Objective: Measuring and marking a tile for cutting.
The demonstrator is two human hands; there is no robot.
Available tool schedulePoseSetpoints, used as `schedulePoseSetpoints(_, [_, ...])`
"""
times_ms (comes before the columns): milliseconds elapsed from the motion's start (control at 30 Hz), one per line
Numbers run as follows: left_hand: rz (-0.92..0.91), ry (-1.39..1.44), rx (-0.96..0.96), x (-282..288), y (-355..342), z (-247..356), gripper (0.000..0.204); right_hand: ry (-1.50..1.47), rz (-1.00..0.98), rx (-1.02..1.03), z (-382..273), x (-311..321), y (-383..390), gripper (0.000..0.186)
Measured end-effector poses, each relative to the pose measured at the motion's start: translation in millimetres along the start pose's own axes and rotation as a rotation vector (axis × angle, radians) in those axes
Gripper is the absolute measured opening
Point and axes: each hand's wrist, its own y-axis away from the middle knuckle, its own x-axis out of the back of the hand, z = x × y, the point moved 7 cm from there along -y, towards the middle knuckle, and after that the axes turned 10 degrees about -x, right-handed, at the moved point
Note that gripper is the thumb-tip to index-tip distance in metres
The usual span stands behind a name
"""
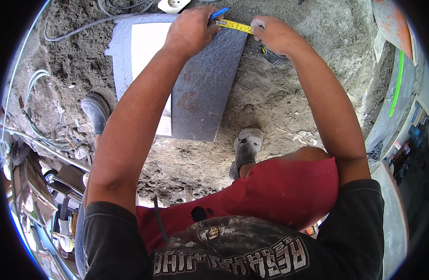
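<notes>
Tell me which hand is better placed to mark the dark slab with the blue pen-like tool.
Left, I judge: the left hand already grips the blue pen-like tool at the far end of the dark slab, while the right hand pinches the yellow tape near the slab's right edge.

Passing room lies over the dark slab [200,95], short of the yellow tape [236,26] barring its far-right corner.

A grey slab [200,102] — dark, flat — carries a white sheet [145,46].
</notes>
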Motion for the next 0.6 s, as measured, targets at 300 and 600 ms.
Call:
schedulePoseSetpoints(300, [-0.021,0.008,-0.018,2.3,-4.0,5.7,0.028,0.038,0.041,0.008,-0.4,0.2,1.7,0.02])
schedulePoseSetpoints(600, [-0.065,0.032,0.017,0.8,-4.8,2.4,0.028,0.017,0.039,0.008,2.7,-2.7,-1.6,0.019])
